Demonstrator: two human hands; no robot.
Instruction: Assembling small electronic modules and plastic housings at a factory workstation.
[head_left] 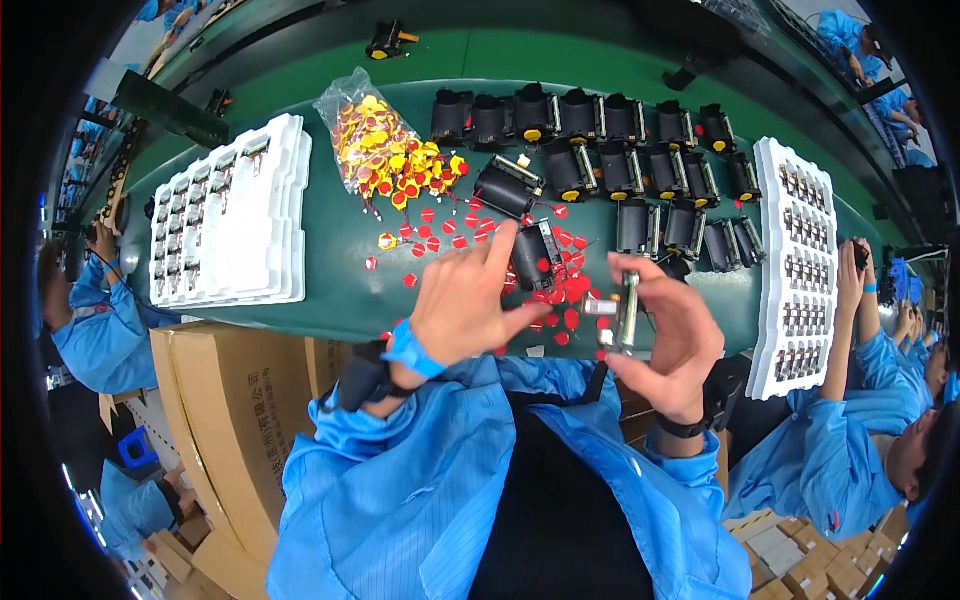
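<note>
My right hand (668,335) holds a small metal-and-black component (626,312) upright between thumb and fingers, just above the near edge of the green bench (330,270). My left hand (470,300) hovers beside it, fingers spread, thumb and forefinger pinching toward a small silver part (600,307) at the component's side. Just beyond my fingers lies a black motor-like unit (535,255) among loose red discs (565,290). Both wrists wear bands over blue sleeves.
Several black units (620,130) stand in rows at the back. A clear bag of yellow and red discs (375,140) lies left of them. White trays sit at the left (230,215) and right (800,250). Cardboard boxes (230,420) stand below; people in blue work on both sides.
</note>
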